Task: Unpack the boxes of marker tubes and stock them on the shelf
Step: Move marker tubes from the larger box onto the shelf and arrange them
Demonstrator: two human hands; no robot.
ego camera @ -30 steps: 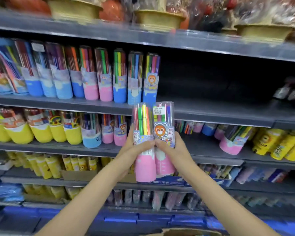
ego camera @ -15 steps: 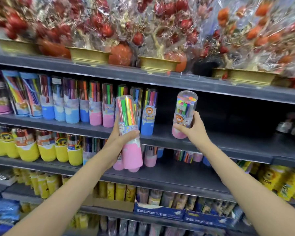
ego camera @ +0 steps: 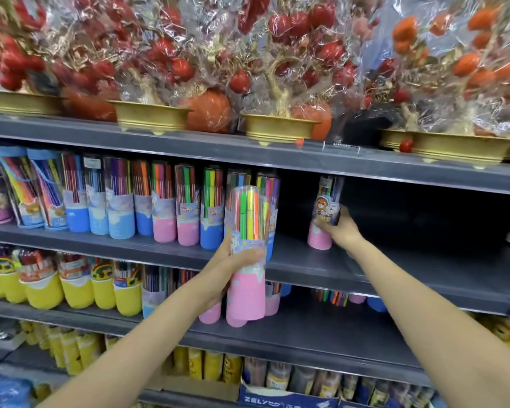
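We see the right hand [ego camera: 342, 231] wrapped around a pink-based marker tube [ego camera: 324, 214] that stands upright on the dark shelf [ego camera: 395, 269], well apart to the right of the row of blue and pink tubes [ego camera: 147, 204] lined up there. The left hand [ego camera: 233, 270] grips a second pink-based tube [ego camera: 248, 254] around its middle, holding it upright in the air in front of the shelf edge. On the shelf above stand gold pots [ego camera: 152, 117] of wrapped red fruit trees.

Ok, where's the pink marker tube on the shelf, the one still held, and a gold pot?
Pink-based marker tube on shelf [ego camera: 320, 238]: head view, pink base.
Held pink-based marker tube [ego camera: 246, 293]: head view, pink base.
Gold plastic pot [ego camera: 278, 128]: head view, front wall.
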